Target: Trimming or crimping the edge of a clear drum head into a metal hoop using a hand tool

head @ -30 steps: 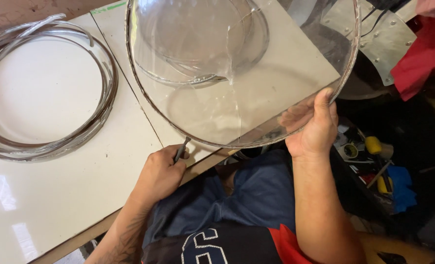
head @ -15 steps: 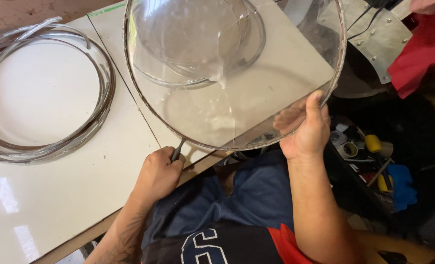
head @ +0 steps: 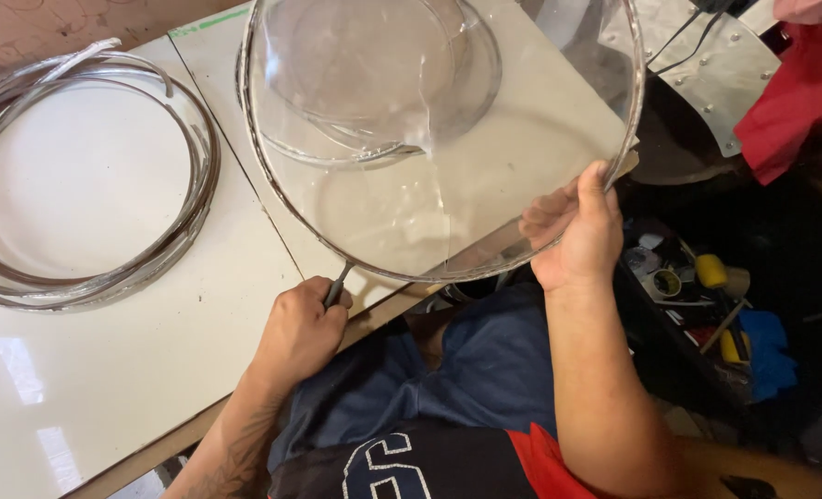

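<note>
A large clear plastic dome with a metal rim is tilted above the white table. My right hand grips its rim at the lower right. Closed around a thin dark tool, my left hand rests at the table's front edge, the tool's tip touching the dome's lower rim. More clear domes lie stacked on the table behind, seen through the held one.
Several metal hoops lie stacked at the table's left. A curved metal plate with rivets and a red cloth are at the upper right. Tools and tape rolls litter the floor on the right.
The dome has shifted slightly left and tilted; my right hand moved up and left with it. My left hand stays put.
</note>
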